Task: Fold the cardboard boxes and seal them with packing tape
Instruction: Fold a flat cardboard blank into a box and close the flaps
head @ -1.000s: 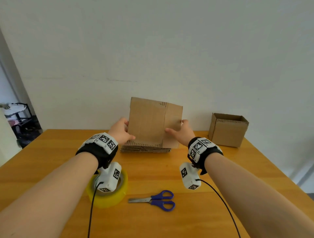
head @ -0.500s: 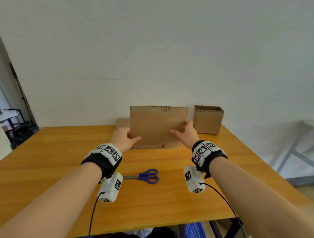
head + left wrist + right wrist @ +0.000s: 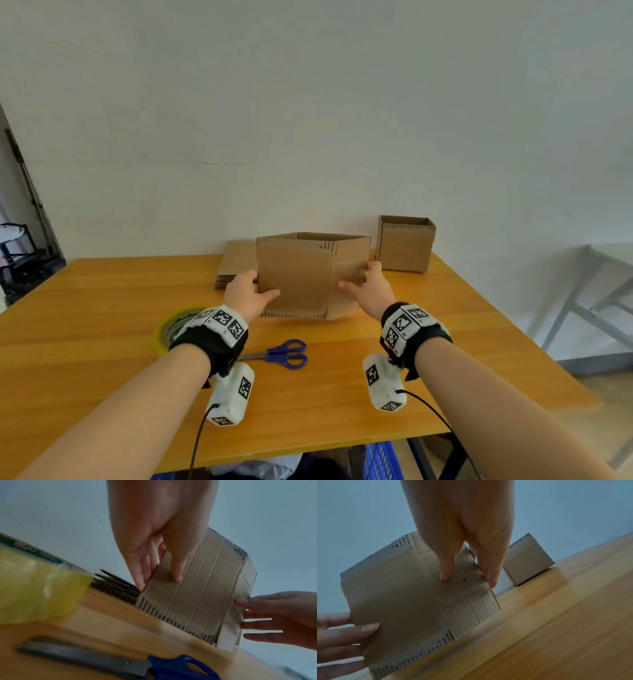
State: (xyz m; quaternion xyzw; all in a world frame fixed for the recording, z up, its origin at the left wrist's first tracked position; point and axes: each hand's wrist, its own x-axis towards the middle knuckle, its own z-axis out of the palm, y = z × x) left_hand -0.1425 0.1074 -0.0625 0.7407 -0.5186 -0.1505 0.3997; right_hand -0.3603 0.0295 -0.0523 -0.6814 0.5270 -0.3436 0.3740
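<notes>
Early stage: one box [image 3: 406,243] standing formed at tabletop [image 3: 102,308] rear. Left grip [image 3: 248,294] and right grip [image 3: 368,291] pinching blank [image 3: 301,274], half-opened above tabletop. Stack [image 3: 236,263], tape [image 3: 174,325] untouched.

The tape roll [image 3: 173,325] sat half hidden behind the left wrist band [image 3: 219,325]. The scissors' blades [image 3: 251,356] ran under that band. The held box [image 3: 301,274] covered part of the flat cardboard stack [image 3: 236,263].
</notes>
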